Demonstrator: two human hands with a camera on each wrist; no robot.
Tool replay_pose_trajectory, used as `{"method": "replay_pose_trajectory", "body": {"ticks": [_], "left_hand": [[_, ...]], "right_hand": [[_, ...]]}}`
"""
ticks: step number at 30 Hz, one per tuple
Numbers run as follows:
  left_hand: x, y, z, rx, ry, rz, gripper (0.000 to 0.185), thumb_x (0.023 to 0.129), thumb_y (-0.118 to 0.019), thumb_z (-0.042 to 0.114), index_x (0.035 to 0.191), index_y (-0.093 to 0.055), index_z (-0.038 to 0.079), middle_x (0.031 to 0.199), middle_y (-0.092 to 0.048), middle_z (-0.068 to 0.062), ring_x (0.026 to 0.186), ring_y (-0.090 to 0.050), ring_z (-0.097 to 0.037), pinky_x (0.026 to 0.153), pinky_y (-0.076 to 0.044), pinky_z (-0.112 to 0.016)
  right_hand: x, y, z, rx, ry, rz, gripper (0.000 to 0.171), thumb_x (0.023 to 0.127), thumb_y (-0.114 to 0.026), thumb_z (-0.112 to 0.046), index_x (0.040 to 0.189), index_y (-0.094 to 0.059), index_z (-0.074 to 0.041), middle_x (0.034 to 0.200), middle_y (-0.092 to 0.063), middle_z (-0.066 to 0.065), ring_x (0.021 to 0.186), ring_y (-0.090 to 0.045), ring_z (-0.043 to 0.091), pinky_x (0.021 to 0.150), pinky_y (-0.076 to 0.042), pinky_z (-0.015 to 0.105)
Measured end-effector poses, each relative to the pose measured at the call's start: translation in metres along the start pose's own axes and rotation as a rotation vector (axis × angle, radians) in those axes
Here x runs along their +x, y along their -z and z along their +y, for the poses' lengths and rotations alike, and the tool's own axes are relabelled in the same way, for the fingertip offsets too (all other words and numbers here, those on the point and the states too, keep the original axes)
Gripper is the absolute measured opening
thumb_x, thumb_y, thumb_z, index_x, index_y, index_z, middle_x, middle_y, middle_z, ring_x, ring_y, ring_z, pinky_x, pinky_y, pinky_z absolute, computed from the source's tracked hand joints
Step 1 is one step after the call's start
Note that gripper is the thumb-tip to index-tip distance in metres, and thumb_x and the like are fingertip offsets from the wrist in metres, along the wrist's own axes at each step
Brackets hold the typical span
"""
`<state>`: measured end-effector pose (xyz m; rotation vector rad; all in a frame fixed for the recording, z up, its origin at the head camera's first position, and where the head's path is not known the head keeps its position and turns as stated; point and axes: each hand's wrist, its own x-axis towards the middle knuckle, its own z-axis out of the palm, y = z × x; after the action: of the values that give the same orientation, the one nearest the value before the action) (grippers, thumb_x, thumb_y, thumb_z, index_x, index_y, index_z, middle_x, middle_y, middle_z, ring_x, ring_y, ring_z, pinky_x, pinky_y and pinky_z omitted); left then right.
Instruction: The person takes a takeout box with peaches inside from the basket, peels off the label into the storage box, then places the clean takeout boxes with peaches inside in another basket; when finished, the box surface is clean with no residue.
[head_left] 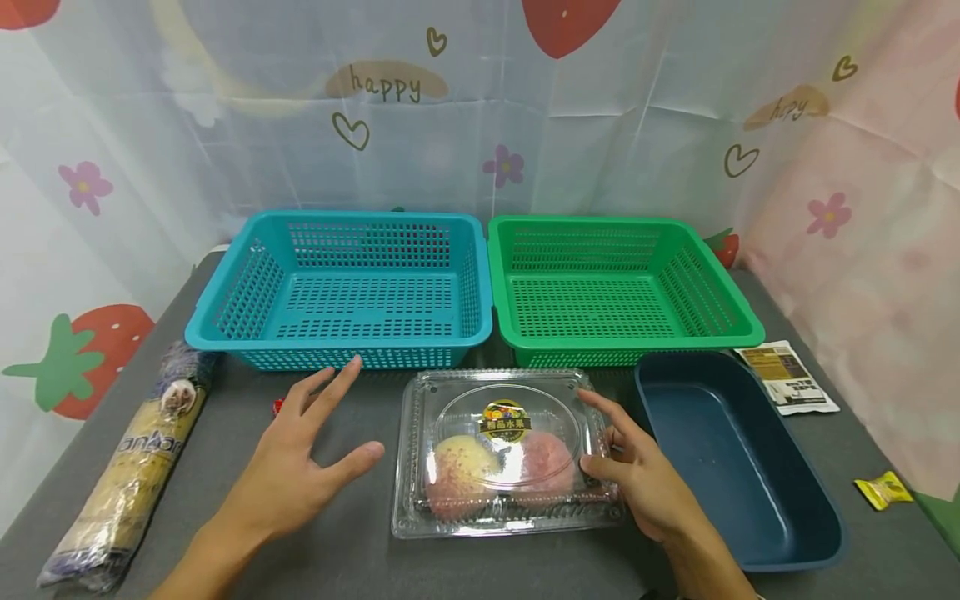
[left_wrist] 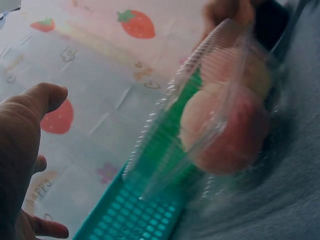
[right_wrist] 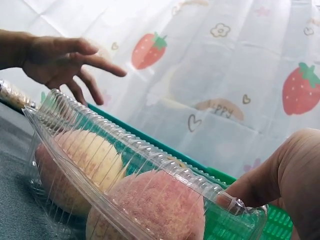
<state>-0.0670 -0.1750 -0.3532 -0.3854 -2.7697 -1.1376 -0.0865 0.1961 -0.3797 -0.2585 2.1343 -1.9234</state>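
Observation:
A clear plastic fruit box [head_left: 506, 387] with a black-and-gold label lies on the grey table. Through its lid I see two peaches, one yellowish [head_left: 459, 475] and one pink [head_left: 546, 468]. My right hand [head_left: 637, 467] holds the box at its right end, the thumb and index finger on the lid; in the right wrist view the thumb [right_wrist: 255, 185] is at the lid's corner. My left hand [head_left: 296, 462] hovers left of the box, fingers spread and holding nothing. The left wrist view also shows this hand [left_wrist: 25, 145] apart from the box.
Behind the box stand a blue basket [head_left: 337, 343] and a green basket [head_left: 637, 342], side by side. A dark blue tub [head_left: 738, 467] is on the right, near a white-and-gold packet [head_left: 789, 379] and a yellow wrapped sweet [head_left: 883, 490]. A long noodle pack [head_left: 138, 467] lies left; a small red item [head_left: 277, 407] is partly hidden.

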Motion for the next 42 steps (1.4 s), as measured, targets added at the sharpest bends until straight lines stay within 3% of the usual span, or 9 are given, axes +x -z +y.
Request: {"method": "replay_pose_trajectory", "body": {"ticks": [12, 20, 22, 36, 42], "left_hand": [[0.006, -0.03, 0.0, -0.033, 0.058, -0.093, 0.074, 0.089, -0.063, 0.052, 0.152, -0.025, 0.043, 0.144, -0.036, -0.015, 0.123, -0.043, -0.043, 0.088, -0.037, -0.069], [0.012, -0.048, -0.003, -0.094, 0.038, -0.12, 0.071, 0.089, -0.064, 0.05, 0.151, -0.031, 0.039, 0.134, -0.046, -0.009, 0.118, -0.049, -0.032, 0.084, -0.049, -0.051], [0.014, -0.051, -0.003, -0.096, 0.035, -0.125, 0.071, 0.089, -0.063, 0.051, 0.151, -0.032, 0.038, 0.133, -0.048, -0.008, 0.118, -0.049, -0.032, 0.086, -0.048, -0.052], [0.025, -0.063, 0.006, -0.085, 0.031, -0.136, 0.079, 0.079, -0.072, 0.054, 0.148, -0.039, 0.033, 0.11, -0.056, -0.006, 0.1, -0.055, -0.023, 0.085, -0.046, -0.051], [0.027, -0.064, 0.008, -0.153, 0.099, -0.154, 0.081, 0.074, -0.079, 0.048, 0.146, -0.043, 0.032, 0.11, -0.055, -0.012, 0.096, -0.053, -0.026, 0.082, -0.046, -0.051]], "right_hand": [[-0.001, 0.002, -0.001, 0.01, -0.004, 0.001, 0.071, 0.088, -0.059, 0.006, 0.15, -0.031, -0.016, 0.094, -0.039, 0.02, 0.082, -0.043, 0.028, 0.068, -0.044, 0.035], [-0.001, 0.001, 0.0, 0.024, -0.007, -0.002, 0.071, 0.089, -0.059, 0.006, 0.15, -0.031, -0.015, 0.095, -0.04, 0.02, 0.08, -0.045, 0.026, 0.066, -0.045, 0.033], [-0.001, 0.001, 0.0, 0.03, -0.005, -0.002, 0.071, 0.089, -0.058, 0.006, 0.15, -0.031, -0.015, 0.096, -0.041, 0.021, 0.081, -0.046, 0.026, 0.066, -0.046, 0.034], [-0.001, 0.002, -0.001, 0.035, -0.014, 0.004, 0.072, 0.088, -0.058, 0.007, 0.15, -0.031, -0.015, 0.096, -0.044, 0.021, 0.082, -0.05, 0.028, 0.067, -0.048, 0.035], [-0.003, 0.0, -0.007, -0.057, -0.072, 0.038, 0.07, 0.088, -0.063, 0.004, 0.149, -0.036, -0.021, 0.087, -0.037, 0.014, 0.071, -0.039, 0.022, 0.058, -0.038, 0.029]]}}
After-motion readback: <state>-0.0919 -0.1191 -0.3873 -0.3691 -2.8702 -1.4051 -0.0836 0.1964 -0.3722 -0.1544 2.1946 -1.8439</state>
